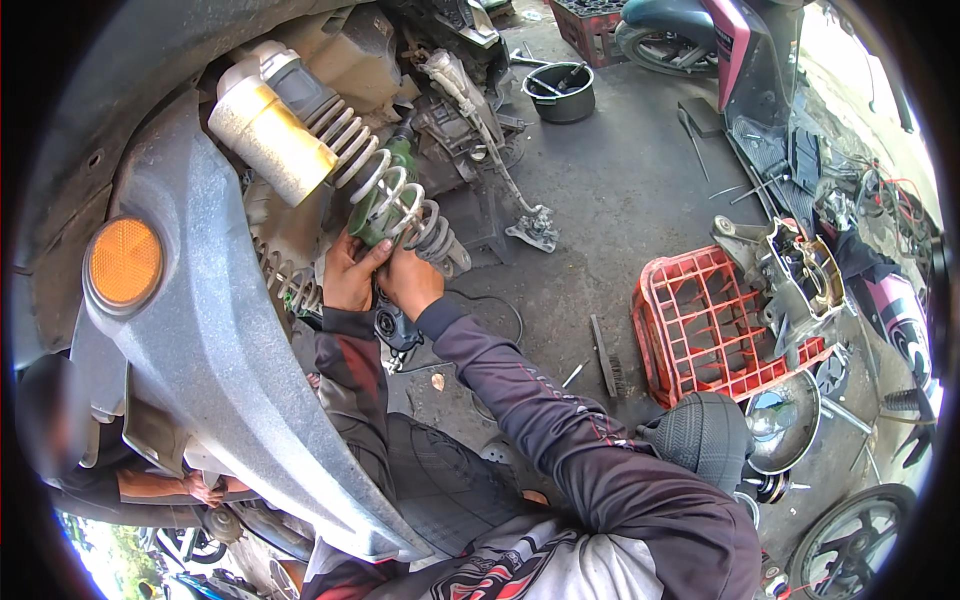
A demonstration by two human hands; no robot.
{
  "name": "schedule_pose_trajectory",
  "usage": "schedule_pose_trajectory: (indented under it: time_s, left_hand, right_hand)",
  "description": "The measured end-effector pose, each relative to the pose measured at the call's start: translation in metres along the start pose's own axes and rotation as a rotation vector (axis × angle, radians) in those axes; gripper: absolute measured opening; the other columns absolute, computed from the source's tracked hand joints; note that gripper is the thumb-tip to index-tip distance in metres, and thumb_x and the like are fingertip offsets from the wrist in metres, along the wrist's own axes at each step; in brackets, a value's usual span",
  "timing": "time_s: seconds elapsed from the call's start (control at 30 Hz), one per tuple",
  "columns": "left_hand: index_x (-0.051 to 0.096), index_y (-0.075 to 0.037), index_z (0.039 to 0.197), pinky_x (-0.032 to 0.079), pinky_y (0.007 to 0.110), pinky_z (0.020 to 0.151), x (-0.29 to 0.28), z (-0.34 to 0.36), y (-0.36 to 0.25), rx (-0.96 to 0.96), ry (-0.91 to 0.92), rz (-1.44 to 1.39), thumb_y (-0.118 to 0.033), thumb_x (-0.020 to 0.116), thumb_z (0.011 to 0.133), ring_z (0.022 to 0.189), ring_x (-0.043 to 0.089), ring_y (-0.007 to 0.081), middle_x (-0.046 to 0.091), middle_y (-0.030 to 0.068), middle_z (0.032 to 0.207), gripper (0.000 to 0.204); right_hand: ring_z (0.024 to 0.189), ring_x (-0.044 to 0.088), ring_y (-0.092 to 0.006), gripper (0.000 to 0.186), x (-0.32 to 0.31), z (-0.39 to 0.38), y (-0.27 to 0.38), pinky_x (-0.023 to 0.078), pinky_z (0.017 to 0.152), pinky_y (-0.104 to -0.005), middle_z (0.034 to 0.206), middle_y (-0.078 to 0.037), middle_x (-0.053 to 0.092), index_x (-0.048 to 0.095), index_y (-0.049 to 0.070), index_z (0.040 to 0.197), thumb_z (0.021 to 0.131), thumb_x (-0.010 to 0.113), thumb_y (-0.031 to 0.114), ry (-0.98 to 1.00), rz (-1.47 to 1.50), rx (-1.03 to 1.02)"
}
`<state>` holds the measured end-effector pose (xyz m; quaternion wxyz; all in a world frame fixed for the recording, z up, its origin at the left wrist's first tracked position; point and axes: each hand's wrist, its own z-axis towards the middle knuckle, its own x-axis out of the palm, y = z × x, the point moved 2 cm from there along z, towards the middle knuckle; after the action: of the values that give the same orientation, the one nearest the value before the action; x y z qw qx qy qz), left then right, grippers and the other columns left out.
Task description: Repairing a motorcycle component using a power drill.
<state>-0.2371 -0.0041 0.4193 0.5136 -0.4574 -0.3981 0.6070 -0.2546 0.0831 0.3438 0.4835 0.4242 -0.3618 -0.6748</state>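
Note:
My left hand [350, 270] grips the lower end of a green shock-absorber body [372, 222], its thumb across it. Beside it, my right hand [410, 282] has curled fingers against the same area; what they hold is partly hidden. Silver coil springs [408, 205] surround and adjoin the green part. Above to the left is a gold cylinder [268, 135] at the top of a shock. A grey body panel [220, 370] with an orange reflector [124, 261] runs left of my forearms. A dark metal part [394, 325] hangs below my hands.
A red crate [648, 330] supports an engine casing [800, 280] at right, near a metal basin [780, 430], a brush [605, 355] and loose tools. A black tub [558, 100] and scooter [668, 40] stand behind. Another person's arm [160, 485] shows lower left.

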Motion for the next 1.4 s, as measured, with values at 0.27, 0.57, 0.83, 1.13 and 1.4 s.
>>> schedule_pose_trajectory:
  time_s: [0.27,0.57,0.83,1.13,1.4]
  left_hand:
    - [0.052,0.005,0.140,0.046,0.033,0.105,0.006,-0.008,-0.002,-0.010,0.012,0.024,0.002,0.076,0.087,0.118,0.062,0.0204,0.064,0.0143,0.130,0.058]
    - [0.052,0.006,0.140,0.046,0.032,0.104,0.015,-0.016,-0.005,-0.019,0.001,0.040,0.000,0.077,0.086,0.118,0.061,0.0201,0.064,0.0149,0.130,0.060]
    - [0.052,0.006,0.140,0.047,0.032,0.103,0.020,-0.026,-0.003,-0.056,-0.016,0.074,0.001,0.076,0.086,0.117,0.062,0.0198,0.065,0.0145,0.129,0.060]
    - [0.053,0.007,0.139,0.047,0.033,0.103,0.031,-0.026,-0.003,0.002,-0.026,0.081,0.002,0.078,0.084,0.116,0.062,0.0200,0.065,0.0150,0.128,0.060]
    - [0.054,0.006,0.139,0.049,0.034,0.103,0.043,-0.024,0.007,0.054,-0.091,0.111,0.006,0.073,0.082,0.116,0.063,0.0203,0.066,0.0130,0.128,0.060]
  right_hand:
    - [0.078,0.069,-0.0492,0.035,-0.001,-0.008,-0.008,0.054,0.069,-0.0588,0.081,-0.027,0.071,0.060,0.002,0.106,0.091,0.060,0.033,-0.003,0.073,-0.003]
    - [0.090,0.067,-0.0468,0.098,-0.020,-0.012,-0.001,0.053,0.076,-0.0523,0.105,-0.029,0.066,0.012,-0.014,0.155,0.080,0.069,0.013,-0.077,0.088,-0.127]
    - [0.082,0.066,-0.0473,0.024,-0.029,-0.021,-0.003,0.053,0.072,-0.0535,0.089,-0.024,0.070,0.070,0.001,0.098,0.080,0.069,0.017,-0.098,0.127,-0.045]
    - [0.091,0.068,-0.0465,0.069,-0.046,-0.018,-0.004,0.056,0.076,-0.0517,0.108,-0.028,0.068,0.038,-0.008,0.137,0.081,0.068,0.017,-0.122,0.098,-0.143]
    - [0.094,0.069,-0.0451,0.085,-0.057,-0.007,-0.016,0.057,0.080,-0.0491,0.117,-0.028,0.067,0.029,-0.007,0.153,0.081,0.068,0.016,0.045,0.180,-0.054]
